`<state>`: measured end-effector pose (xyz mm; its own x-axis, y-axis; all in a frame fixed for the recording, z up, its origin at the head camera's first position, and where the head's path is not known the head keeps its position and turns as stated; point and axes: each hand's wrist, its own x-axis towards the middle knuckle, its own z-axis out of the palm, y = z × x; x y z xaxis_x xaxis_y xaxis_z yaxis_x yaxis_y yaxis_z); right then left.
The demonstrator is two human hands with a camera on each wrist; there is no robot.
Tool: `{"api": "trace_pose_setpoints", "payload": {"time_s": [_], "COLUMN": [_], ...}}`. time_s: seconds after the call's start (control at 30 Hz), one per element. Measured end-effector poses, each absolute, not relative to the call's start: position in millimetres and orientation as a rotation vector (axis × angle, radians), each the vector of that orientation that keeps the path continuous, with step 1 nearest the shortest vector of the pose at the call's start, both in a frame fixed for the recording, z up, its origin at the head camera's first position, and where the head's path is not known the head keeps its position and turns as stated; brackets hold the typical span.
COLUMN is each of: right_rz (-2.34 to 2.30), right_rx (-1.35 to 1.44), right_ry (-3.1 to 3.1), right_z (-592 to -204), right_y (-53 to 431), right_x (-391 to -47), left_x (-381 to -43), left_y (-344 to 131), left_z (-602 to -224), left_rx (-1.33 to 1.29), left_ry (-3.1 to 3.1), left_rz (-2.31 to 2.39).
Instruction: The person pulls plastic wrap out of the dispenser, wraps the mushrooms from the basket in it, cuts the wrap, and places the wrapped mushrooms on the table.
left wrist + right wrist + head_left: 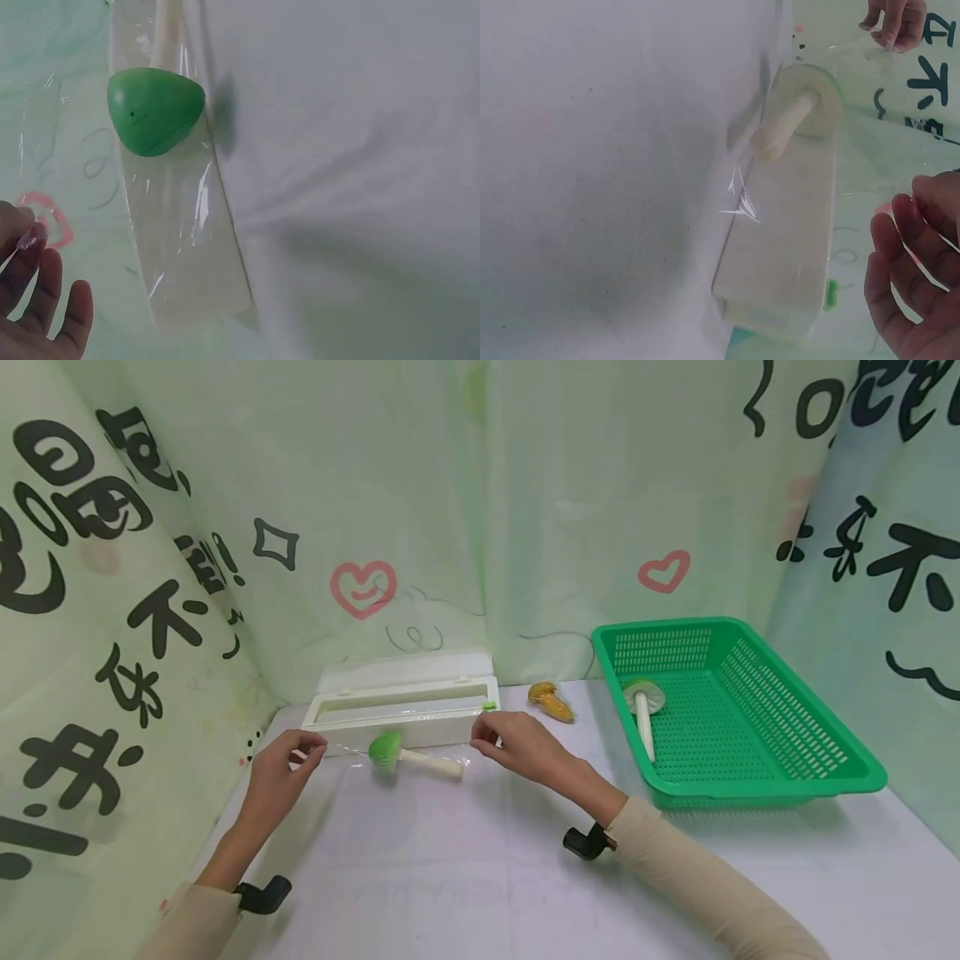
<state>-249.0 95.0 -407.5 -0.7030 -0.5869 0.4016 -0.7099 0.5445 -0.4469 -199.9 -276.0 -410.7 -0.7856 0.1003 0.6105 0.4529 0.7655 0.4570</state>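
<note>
A mushroom [386,750] with a green domed cap and a pale stem lies on its side in front of the white box. Clear plastic film [184,225] stretches around it between the two hands. My left hand [279,777] pinches the film at the left, and in the left wrist view a crumpled bit of it shows between thumb and fingertips. At the right end, my right hand [525,747] pinches the film with thumb and forefinger. Behind the mushroom stands the long white film dispenser box [408,731], lid raised, with a small green slider at its right end.
A green perforated basket [757,789] stands at the right, holding another green-capped mushroom [643,718]. Between box and basket lies a yellow-brown object [551,700] with a shiny surface. Printed curtains [420,510] close off the back and sides of the white table [420,893].
</note>
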Motion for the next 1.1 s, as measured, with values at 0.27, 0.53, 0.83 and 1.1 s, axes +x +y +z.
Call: {"api": "trace_pose_setpoints", "payload": {"time_s": [0.27,0.53,0.83,1.1], "right_rz": [0.839,0.756,0.642,0.569], "right_rx": [0.821,0.645,0.554,0.514], "right_ry": [-2.622,-2.741,-2.787,-2.858], "right_z": [-410,-418,-419,-416], "right_y": [90,78,66,59], "right_x": [-268,-283,-293,-296], "left_x": [-235,-253,-257,-260], "left_y": [-271,-264,-261,-265], "left_z": [-419,-432,-435,-439], "left_rx": [-0.211,-0.08,0.028,0.048], "left_ry": [-2.393,-2.437,-2.492,-2.479], "left_rz": [-0.932,-0.886,-0.852,-0.849]}}
